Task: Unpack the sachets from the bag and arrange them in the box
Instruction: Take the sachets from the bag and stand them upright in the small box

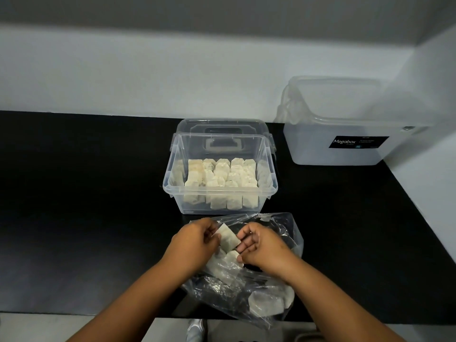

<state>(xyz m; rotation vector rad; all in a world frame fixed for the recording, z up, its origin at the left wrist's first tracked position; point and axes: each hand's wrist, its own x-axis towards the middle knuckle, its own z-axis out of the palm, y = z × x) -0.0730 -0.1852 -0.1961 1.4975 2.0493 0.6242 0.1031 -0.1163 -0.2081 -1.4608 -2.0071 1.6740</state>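
A clear plastic box [170, 177] stands on the black counter, holding several pale sachets [222, 175] upright in rows. In front of it lies a clear plastic bag [278, 228], crumpled, with more sachets [267, 302] inside near the counter's front edge. My left hand [196, 240] and my right hand [261, 245] meet over the bag's mouth. Between them sits one pale sachet [228, 236], pinched at its left end by my left fingers and at its right end by my right fingers. Another sachet [230, 256] lies just under it.
The box's clear lid [222, 127] with a grey handle leans behind it. A larger frosted tub [328, 149] labelled Megabox stands at the back right against the white wall. The counter's front edge [74, 313] runs close to my body.
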